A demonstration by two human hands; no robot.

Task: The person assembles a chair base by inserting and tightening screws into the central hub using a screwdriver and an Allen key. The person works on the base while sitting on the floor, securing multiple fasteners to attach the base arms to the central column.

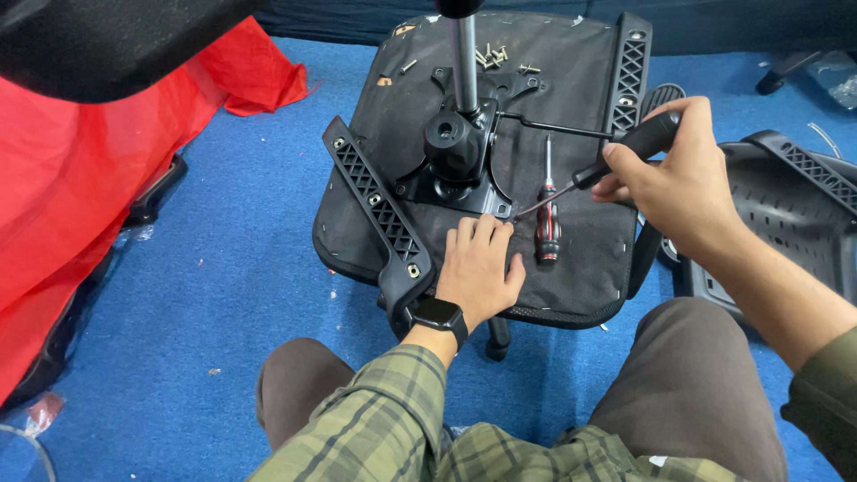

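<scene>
An upturned black office chair seat (571,80) lies on the blue carpet, its metal tilt mechanism (460,152) and gas cylinder (463,54) facing up. My left hand (478,268), with a black watch on the wrist, presses flat on the seat's near edge beside the left armrest bracket (379,210). My right hand (665,174) grips a black-handled screwdriver (616,156), whose tip meets the mechanism plate's near right corner. A second screwdriver (546,223) with a red and black handle lies on the seat just right of my left hand.
Several loose screws (493,58) lie at the seat's far edge. A black plastic chair back (794,205) rests at the right. Red cloth (80,196) covers the left side. My knees (687,375) are below the seat.
</scene>
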